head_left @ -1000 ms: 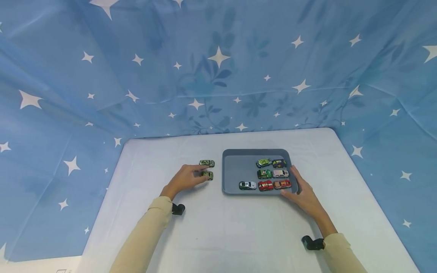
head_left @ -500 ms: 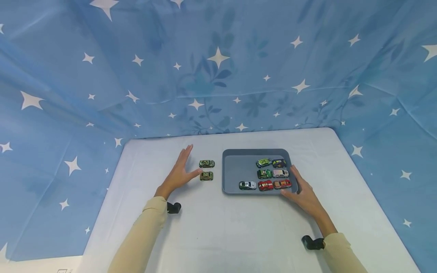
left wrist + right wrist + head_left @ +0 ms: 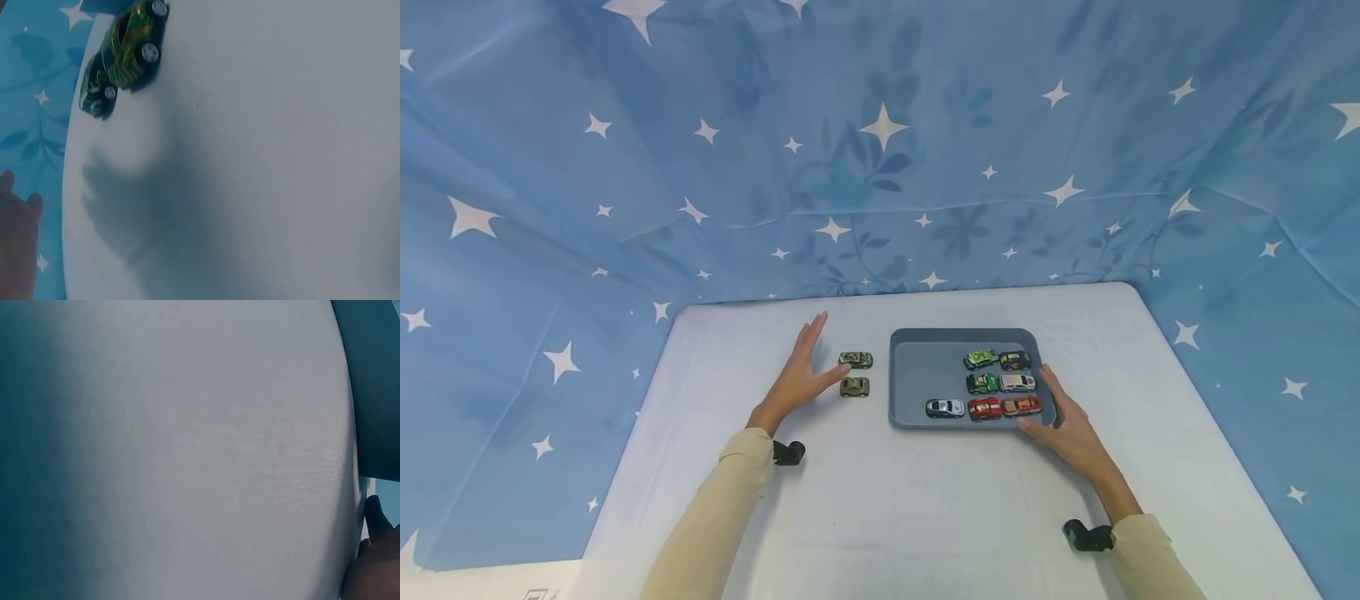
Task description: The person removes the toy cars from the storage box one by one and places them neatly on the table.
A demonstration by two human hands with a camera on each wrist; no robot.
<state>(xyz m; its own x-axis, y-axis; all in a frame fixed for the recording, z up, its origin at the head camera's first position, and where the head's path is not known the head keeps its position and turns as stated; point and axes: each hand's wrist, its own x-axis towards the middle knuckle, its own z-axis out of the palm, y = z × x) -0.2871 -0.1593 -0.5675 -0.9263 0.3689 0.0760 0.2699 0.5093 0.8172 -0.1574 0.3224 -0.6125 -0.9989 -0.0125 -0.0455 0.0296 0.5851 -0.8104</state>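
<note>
My left hand [image 3: 797, 383] is spread, thumb held apart from the fingers, just left of two small toy cars. The back one, a green camouflage car [image 3: 855, 359], has the thumb tip overlapping its near edge in the head view. In front of it stands an olive camouflage car [image 3: 854, 387]. Both also show in the left wrist view, one camouflage car [image 3: 134, 44] nearer the camera. My right hand [image 3: 1067, 425] lies at the front right corner of a grey tray [image 3: 917, 335], fingers extended along its right side and thumb at the front rim.
Inside the tray, several toy cars sit toward the right, among them a red car [image 3: 984, 408], a green car [image 3: 982, 383] and a white-and-green car [image 3: 945, 408]. A white cloth [image 3: 880, 500] covers the table. Behind hangs a blue star-patterned curtain [image 3: 737, 183].
My left hand has come off the two camouflage cars, drawn back left and spread its fingers, then shifted slightly right. Both cars remain in place. The right hand and tray stay put.
</note>
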